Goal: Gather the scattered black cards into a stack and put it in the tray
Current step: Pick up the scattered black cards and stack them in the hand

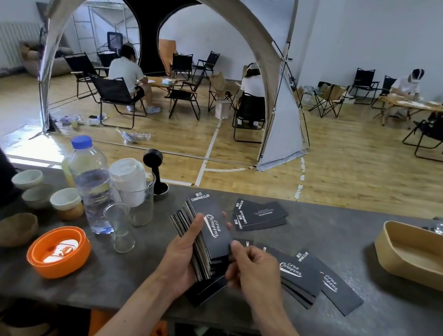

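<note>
My left hand (185,252) grips a thick stack of black cards (209,224) with white lettering, held above the dark counter at its middle. My right hand (253,270) pinches the near right edge of that stack with thumb and fingers. More black cards lie loose on the counter: a small pile (260,216) just behind the stack, and a fanned group (304,278) to the right of my right hand. The tan tray (395,241) stands at the far right of the counter with nothing visible inside it.
Left of the stack stand a water bottle (91,184), clear glasses (121,227), small ceramic cups (66,197), an orange lid (58,250) and a black stand (155,168). The counter's far edge (325,207) drops to a wooden floor with a tent, chairs and seated people.
</note>
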